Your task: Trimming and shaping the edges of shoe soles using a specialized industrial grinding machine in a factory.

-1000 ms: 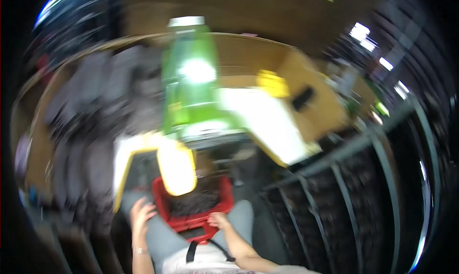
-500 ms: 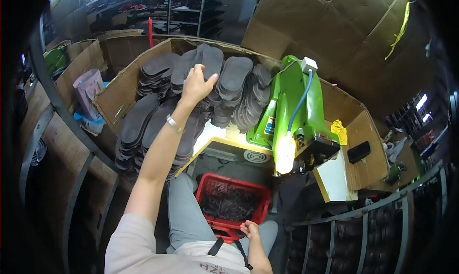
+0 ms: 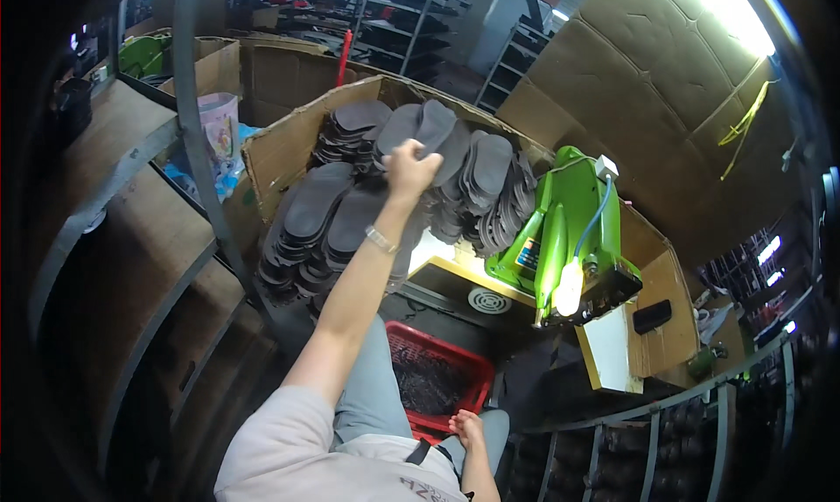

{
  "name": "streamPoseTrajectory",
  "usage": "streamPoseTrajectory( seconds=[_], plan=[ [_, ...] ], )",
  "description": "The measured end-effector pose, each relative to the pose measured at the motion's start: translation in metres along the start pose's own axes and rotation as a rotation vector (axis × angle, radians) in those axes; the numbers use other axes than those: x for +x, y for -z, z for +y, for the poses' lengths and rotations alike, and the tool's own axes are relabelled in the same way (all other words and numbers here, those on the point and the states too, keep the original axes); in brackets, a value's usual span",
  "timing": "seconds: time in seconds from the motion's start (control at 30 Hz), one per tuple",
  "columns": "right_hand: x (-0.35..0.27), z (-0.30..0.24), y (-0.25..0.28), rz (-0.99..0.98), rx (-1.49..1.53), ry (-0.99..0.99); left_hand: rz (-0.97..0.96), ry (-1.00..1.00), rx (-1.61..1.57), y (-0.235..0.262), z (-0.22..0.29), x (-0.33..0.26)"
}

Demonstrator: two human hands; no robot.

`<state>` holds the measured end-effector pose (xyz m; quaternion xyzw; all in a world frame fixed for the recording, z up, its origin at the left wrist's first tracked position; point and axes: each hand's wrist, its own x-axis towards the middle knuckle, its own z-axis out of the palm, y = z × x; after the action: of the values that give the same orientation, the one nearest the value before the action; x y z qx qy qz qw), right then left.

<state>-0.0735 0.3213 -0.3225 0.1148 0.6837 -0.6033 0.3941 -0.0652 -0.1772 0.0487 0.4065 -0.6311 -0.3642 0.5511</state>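
Atop the stacks, the left hand has its grip closed on a flat dark-grey insole.

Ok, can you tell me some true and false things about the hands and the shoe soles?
1. The left hand reaches up to the dark shoe soles stacked in the cardboard box. True.
2. The right hand is also up at the soles. False: it is low, at the edge of the red basket.
3. The machine beside the soles is green. True.
4. The red basket sits on top of the green machine. False: it is lower down, on the person's lap.
5. The left wrist wears a watch. True.
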Motion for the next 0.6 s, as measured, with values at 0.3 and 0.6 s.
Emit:
streamPoseTrajectory(
  seconds=[0.3, 0.6],
  plan=[
    [-0.085, -0.122, -0.072, -0.525, 0.220, 0.337, -0.028, -0.096, -0.677, 0.162, 0.029, -0.184],
    [-0.112, -0.114, -0.057, -0.572, -0.092, 0.235, -0.532, 0.474, -0.847, 0.059, -0.015, -0.305]
  ],
)
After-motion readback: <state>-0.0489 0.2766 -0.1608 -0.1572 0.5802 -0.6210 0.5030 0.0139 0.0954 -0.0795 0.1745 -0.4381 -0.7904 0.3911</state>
